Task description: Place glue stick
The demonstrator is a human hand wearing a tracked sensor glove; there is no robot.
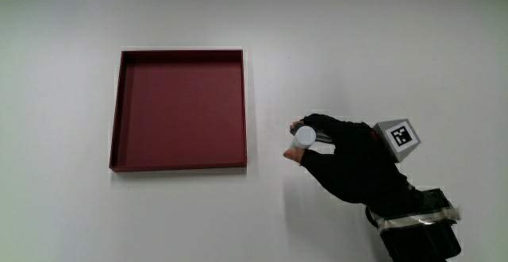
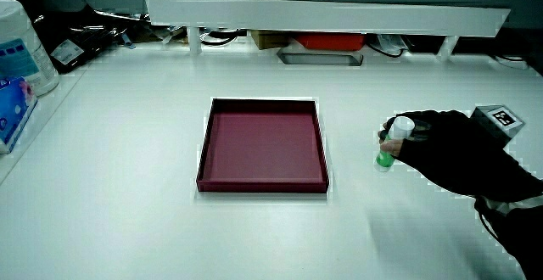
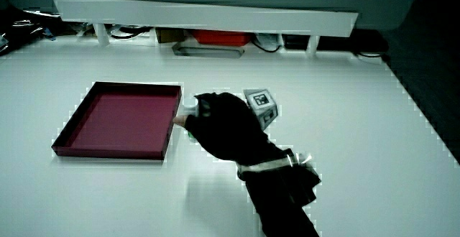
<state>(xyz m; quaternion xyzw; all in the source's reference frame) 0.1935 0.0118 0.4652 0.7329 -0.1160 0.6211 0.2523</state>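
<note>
The glue stick (image 1: 304, 137) stands upright on the white table beside the dark red tray (image 1: 179, 160); it has a white cap and a green body (image 2: 386, 156). The gloved hand (image 1: 349, 163) is curled around it, fingers and thumb on either side of the cap. A patterned cube (image 1: 397, 137) sits on the hand's back. In a side view the hand (image 3: 226, 126) hides most of the glue stick (image 3: 189, 108), which shows just at the tray's (image 3: 115, 146) edge. The tray holds nothing.
A low white partition (image 2: 327, 13) runs along the table's edge farthest from the person, with boxes and cables under it. A white container (image 2: 21, 47) and a blue packet (image 2: 10, 106) stand at the table's edge.
</note>
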